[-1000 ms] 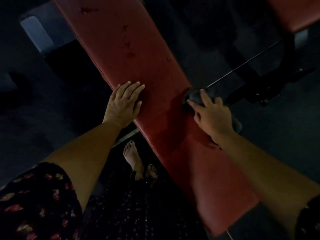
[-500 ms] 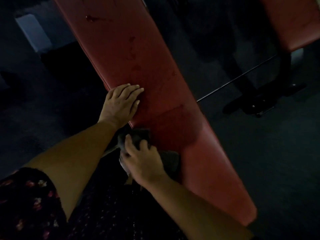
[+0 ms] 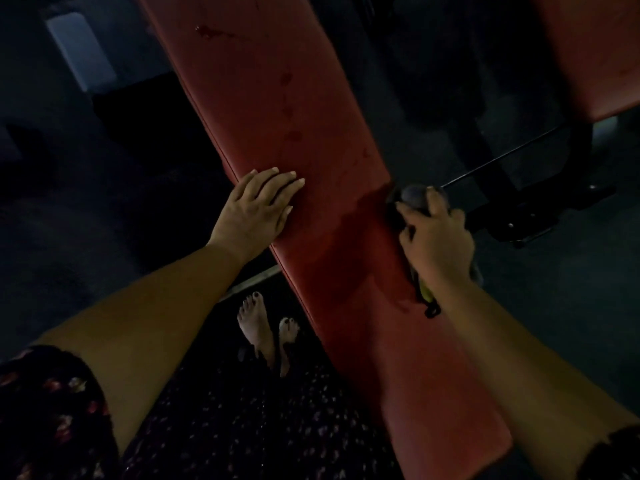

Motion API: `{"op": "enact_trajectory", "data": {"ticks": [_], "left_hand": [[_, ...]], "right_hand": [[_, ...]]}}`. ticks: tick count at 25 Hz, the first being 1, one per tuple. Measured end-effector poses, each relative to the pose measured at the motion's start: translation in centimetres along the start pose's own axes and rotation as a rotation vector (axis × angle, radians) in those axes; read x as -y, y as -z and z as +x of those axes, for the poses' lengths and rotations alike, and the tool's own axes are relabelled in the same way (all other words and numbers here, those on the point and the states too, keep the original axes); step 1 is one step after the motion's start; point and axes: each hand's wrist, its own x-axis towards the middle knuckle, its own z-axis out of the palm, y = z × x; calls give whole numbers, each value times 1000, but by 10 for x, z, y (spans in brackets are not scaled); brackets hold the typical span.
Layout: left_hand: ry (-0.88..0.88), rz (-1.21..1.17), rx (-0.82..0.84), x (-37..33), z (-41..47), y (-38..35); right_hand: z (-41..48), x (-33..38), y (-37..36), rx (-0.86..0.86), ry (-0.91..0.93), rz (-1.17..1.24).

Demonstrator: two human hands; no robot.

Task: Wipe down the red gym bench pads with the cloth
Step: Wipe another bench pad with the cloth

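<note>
Only two pads (near pad point(image 3: 277, 116), far pad point(image 3: 595, 46)), one cloth point(image 3: 414, 195) tight in right hand point(image 3: 436, 240), left hand point(image 3: 256, 209) flat

Short sleeves; both arms bare below them. Left sleeve point(image 3: 52, 410) — dark fabric printed with red and pinkish flowers. Right sleeve point(image 3: 613, 455) shows only a dark, uneven hem at the frame corner; print too dim to tell. Skirt point(image 3: 259, 427) of the same dark fabric, scattered with small pale flecks. Feet point(image 3: 256, 327) bare, toenails painted dark. Left hand point(image 3: 258, 206) — fingernails pale, reaching just past the fingertips.
</note>
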Motion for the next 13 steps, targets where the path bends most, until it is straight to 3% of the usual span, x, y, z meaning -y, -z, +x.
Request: {"op": "enact_trajectory", "data": {"ticks": [2, 4, 8, 10, 13], "left_hand": [[6, -20, 1, 0, -1, 0], [10, -76, 7, -1, -1, 2], [107, -211, -13, 3, 4, 16], [186, -217, -68, 11, 8, 23], [308, -247, -67, 22, 11, 26]], "right_hand": [[8, -5, 1, 34, -165, 96], [-1, 20, 3, -17, -143, 137], [-59, 122, -8, -65, 347, 52], [-77, 162, -14, -12, 605, -39], [-67, 182, -9, 56, 739, -116]]}}
